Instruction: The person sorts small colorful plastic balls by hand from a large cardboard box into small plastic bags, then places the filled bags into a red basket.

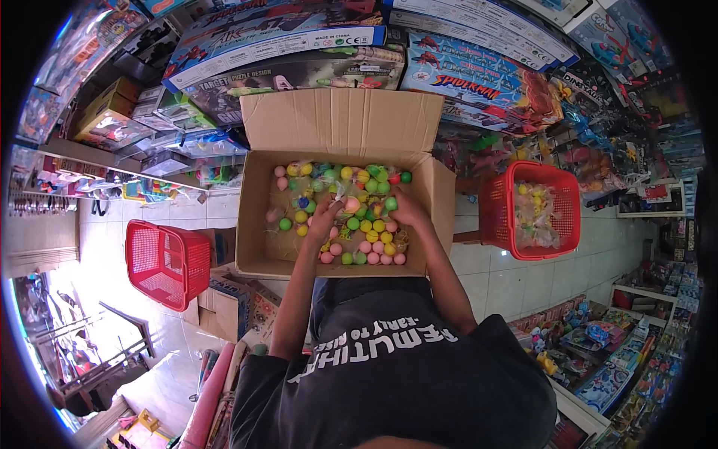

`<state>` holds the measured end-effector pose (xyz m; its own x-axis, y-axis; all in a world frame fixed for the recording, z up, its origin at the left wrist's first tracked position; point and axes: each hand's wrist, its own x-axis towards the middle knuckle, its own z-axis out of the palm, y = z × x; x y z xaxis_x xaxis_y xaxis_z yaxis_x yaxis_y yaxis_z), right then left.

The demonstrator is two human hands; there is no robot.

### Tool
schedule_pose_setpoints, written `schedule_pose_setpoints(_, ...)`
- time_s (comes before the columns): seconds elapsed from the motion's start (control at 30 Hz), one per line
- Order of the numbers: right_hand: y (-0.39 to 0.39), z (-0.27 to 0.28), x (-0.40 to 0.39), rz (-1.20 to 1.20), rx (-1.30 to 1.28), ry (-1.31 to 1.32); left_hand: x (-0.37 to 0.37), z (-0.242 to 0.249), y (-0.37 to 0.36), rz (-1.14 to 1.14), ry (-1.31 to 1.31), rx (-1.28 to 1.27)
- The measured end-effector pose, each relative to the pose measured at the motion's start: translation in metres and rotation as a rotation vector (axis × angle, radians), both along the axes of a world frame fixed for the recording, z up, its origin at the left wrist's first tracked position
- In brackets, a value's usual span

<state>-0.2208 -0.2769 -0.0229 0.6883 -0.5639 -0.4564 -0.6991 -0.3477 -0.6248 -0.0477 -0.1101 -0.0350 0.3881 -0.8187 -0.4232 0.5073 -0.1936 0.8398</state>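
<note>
An open cardboard box (340, 123) stands in front of me, its back flap raised. Inside lie several small balls in pink, yellow and green, some in clear plastic bags. My left hand (325, 213) is in the middle of the box, its fingers closed at a piece of clear plastic (340, 193) beside a peach ball (351, 204). Farther right in the box is my right hand (407, 209), next to a green ball (390, 203). Its fingertips are partly hidden among the balls and bags, so its grip is unclear.
To the right, a red basket (491, 217) holds bagged balls. Another red basket (183, 262) stands on the left by an opened carton (222, 303). Boxed toys (464, 82) are stacked behind the cardboard box. Shelves of packaged goods line both sides.
</note>
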Motion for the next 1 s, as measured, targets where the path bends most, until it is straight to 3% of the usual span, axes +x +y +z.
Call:
schedule_pose_setpoints(0.1, 0.009, 0.015, -0.004, -0.004, 0.049, -0.063, -0.004, 0.004, 0.001, -0.011, 0.061, 0.058)
schedule_pose_setpoints(0.17, 0.016, 0.019, -0.008, 0.0, 0.119, -0.376, -0.007, 0.011, 0.001, -0.01, 0.092, 0.122)
schedule_pose_setpoints(0.2, 0.019, 0.02, -0.008, -0.002, 0.117, -0.376, -0.008, 0.011, 0.001, -0.019, 0.09, 0.127)
schedule_pose_setpoints(0.27, 0.025, 0.023, -0.005, -0.082, 0.427, -0.39, -0.01, 0.01, 0.004, -0.031, 0.086, 0.131)
schedule_pose_setpoints(0.4, 0.044, 0.036, 0.004, -0.158, 0.482, -0.522, -0.014, 0.018, 0.011, -0.053, 0.065, 0.133)
schedule_pose_setpoints(0.47, 0.052, 0.024, 0.01, -0.261, 0.755, -0.633, -0.015, 0.025, 0.013, -0.074, 0.072, 0.116)
schedule_pose_setpoints(0.5, 0.057, 0.023, 0.011, -0.271, 0.751, -0.635, -0.016, 0.025, 0.015, -0.088, 0.098, 0.128)
schedule_pose_setpoints(0.57, 0.068, 0.024, 0.015, -0.188, 0.463, -0.64, -0.016, 0.028, 0.019, -0.113, 0.124, 0.134)
schedule_pose_setpoints(0.77, 0.099, 0.063, 0.014, -0.313, 0.401, -0.752, -0.017, 0.047, 0.034, -0.106, 0.065, 0.071)
schedule_pose_setpoints(0.87, 0.107, 0.064, 0.009, -0.241, 0.188, -0.77, -0.02, 0.053, 0.043, -0.146, -0.047, 0.1)
schedule_pose_setpoints(0.93, 0.114, 0.075, 0.003, -0.224, 0.07, -0.772, -0.022, 0.055, 0.046, -0.12, -0.215, -0.084)
schedule_pose_setpoints(1.0, 0.119, 0.089, -0.008, -0.213, -0.049, -0.761, -0.021, 0.058, 0.048, -0.163, -0.29, -0.085)
